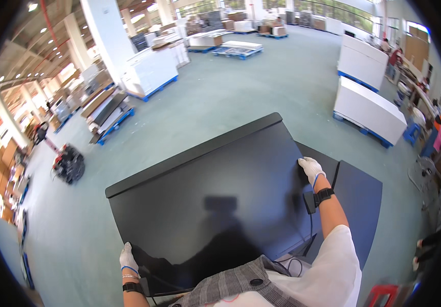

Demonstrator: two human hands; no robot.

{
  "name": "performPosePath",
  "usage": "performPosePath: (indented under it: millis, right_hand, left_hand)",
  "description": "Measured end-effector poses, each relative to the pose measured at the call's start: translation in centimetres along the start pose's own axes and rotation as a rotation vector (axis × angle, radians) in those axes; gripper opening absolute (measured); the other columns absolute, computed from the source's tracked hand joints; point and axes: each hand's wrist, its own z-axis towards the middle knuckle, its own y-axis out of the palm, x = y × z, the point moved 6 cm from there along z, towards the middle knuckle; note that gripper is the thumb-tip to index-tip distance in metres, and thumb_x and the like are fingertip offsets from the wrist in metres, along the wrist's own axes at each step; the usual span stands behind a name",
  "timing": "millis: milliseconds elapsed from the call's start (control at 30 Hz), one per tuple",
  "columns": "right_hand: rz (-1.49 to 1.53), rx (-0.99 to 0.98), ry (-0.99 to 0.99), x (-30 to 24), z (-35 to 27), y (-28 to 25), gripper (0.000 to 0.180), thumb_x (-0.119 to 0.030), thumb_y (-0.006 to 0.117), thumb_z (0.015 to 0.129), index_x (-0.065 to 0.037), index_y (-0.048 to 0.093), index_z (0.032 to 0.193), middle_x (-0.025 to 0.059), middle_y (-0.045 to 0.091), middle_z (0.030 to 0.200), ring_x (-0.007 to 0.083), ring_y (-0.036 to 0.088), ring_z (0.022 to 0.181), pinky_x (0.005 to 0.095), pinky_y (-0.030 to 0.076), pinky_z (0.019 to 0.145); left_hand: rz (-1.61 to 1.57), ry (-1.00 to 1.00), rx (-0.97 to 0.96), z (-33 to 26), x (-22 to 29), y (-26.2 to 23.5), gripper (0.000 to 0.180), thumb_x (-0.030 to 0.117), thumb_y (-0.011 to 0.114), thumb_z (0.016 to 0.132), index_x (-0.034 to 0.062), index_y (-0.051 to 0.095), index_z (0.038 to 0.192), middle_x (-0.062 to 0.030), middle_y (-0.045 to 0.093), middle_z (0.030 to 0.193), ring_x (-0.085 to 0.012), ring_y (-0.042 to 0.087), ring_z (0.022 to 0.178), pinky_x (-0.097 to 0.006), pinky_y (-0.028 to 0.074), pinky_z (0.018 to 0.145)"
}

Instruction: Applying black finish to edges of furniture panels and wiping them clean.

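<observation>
A large glossy black panel point(205, 199) with a raised strip along its far edge lies tilted in front of me, its surface reflecting my outline. My left hand point(128, 257), in a white glove, grips the panel's left edge near my body. At the right edge, farther up, my right hand point(311, 169), gloved too, holds the panel with fingers curled over its side. Under it and to the right, more dark panels point(358, 204) show; how they are supported is hidden. Both wrists wear black straps with small dark devices and cables.
Stacks of white boards point(369, 110) on blue pallets stand at the right. More pallet stacks point(151, 71) are at the back left, near a white pillar point(105, 36). A red and black pallet jack point(67, 161) stands left. A red stool point(381, 295) is near at lower right.
</observation>
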Motion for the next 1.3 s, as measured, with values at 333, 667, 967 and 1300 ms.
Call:
performPosePath:
  millis: [333, 667, 967, 1300]
  right_hand:
    - [0.041, 0.203, 0.211, 0.1, -0.7, 6.0, 0.048, -0.035, 0.061, 0.09, 0.0, 0.062, 0.123, 0.0141, 0.065, 0.121, 0.0219, 0.058, 0.114, 0.0336, 0.043, 0.097]
    - [0.012, 0.41, 0.368, 1.6, 2.4, 6.5, 0.054, -0.037, 0.061, 0.088, 0.001, 0.059, 0.126, 0.0169, 0.061, 0.128, 0.0279, 0.055, 0.121, 0.0357, 0.041, 0.102]
    - [0.259, 0.862, 0.555, -0.9, 2.7, 6.4, 0.056, -0.037, 0.065, 0.085, 0.0, 0.059, 0.126, 0.0162, 0.061, 0.127, 0.0273, 0.056, 0.12, 0.0357, 0.041, 0.102]
    - [0.577, 1.327, 0.728, 4.9, -0.9, 12.2, 0.046, -0.034, 0.068, 0.086, -0.003, 0.064, 0.12, 0.0105, 0.066, 0.116, 0.0239, 0.058, 0.11, 0.0367, 0.044, 0.095]
  left_hand:
    - [-0.023, -0.001, -0.363, 26.2, 10.0, 13.1, 0.05, 0.037, 0.059, 0.095, -0.0064, 0.057, 0.121, -0.0125, 0.063, 0.114, -0.0223, 0.06, 0.1, -0.035, 0.048, 0.09]
    - [0.18, 0.168, -0.67, 37.7, 21.2, 38.4, 0.057, 0.039, 0.06, 0.093, -0.0085, 0.054, 0.124, -0.0167, 0.061, 0.119, -0.0257, 0.058, 0.106, -0.036, 0.046, 0.094]
    - [0.278, 0.159, -1.006, 41.4, 28.4, 61.7, 0.073, 0.045, 0.063, 0.089, -0.0094, 0.046, 0.134, -0.017, 0.048, 0.142, -0.0287, 0.043, 0.129, -0.038, 0.03, 0.109]
    - [0.431, 0.276, -1.425, 35.8, 34.7, 95.5, 0.063, 0.036, 0.062, 0.093, -0.0116, 0.048, 0.131, -0.0156, 0.055, 0.134, -0.0237, 0.048, 0.125, -0.032, 0.032, 0.108]
